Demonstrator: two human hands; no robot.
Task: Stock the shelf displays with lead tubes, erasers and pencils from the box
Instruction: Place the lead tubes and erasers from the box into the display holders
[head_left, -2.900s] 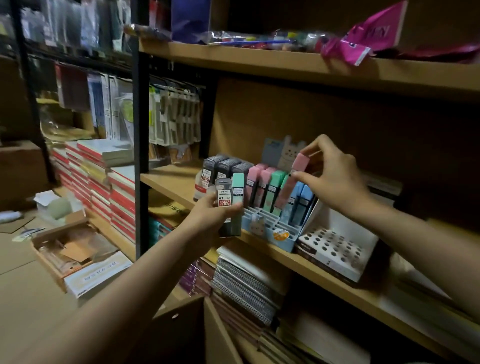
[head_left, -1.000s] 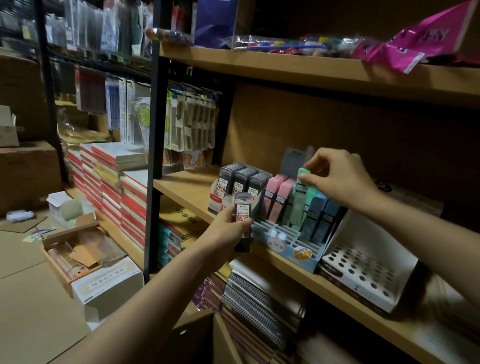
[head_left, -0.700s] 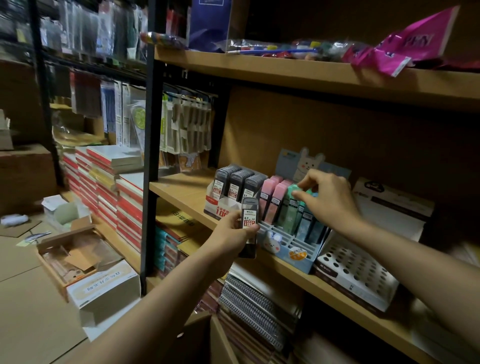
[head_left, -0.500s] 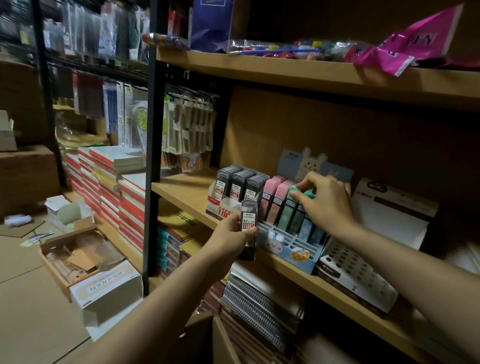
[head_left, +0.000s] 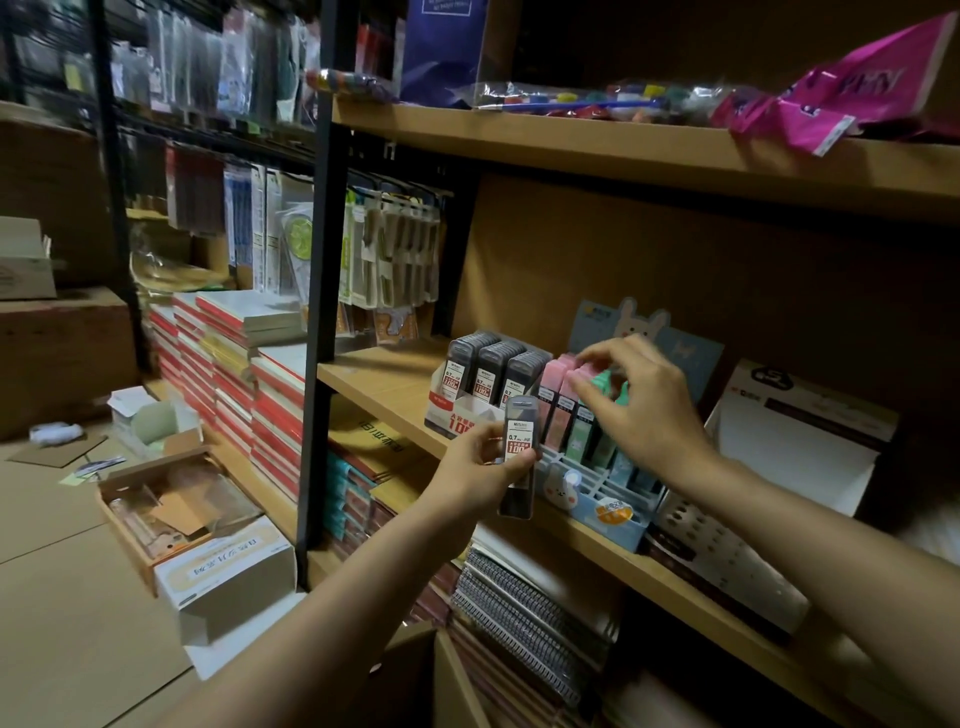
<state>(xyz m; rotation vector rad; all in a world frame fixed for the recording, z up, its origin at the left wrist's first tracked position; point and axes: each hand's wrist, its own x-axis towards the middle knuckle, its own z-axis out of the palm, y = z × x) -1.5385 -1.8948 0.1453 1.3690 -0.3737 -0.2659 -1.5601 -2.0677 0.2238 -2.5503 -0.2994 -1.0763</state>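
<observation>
Left hand (head_left: 480, 470) fingers pinch a dark lead tube (head_left: 518, 457); right hand (head_left: 644, 410) fingers hang loosely curled over the pastel erasers (head_left: 558, 410), gripping nothing.

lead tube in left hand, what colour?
Dark grey lead tube, with a white and red label, held by the left hand; head view.

Left hand (head_left: 480, 470) gripping, right hand (head_left: 649, 410) loosely curled
</observation>
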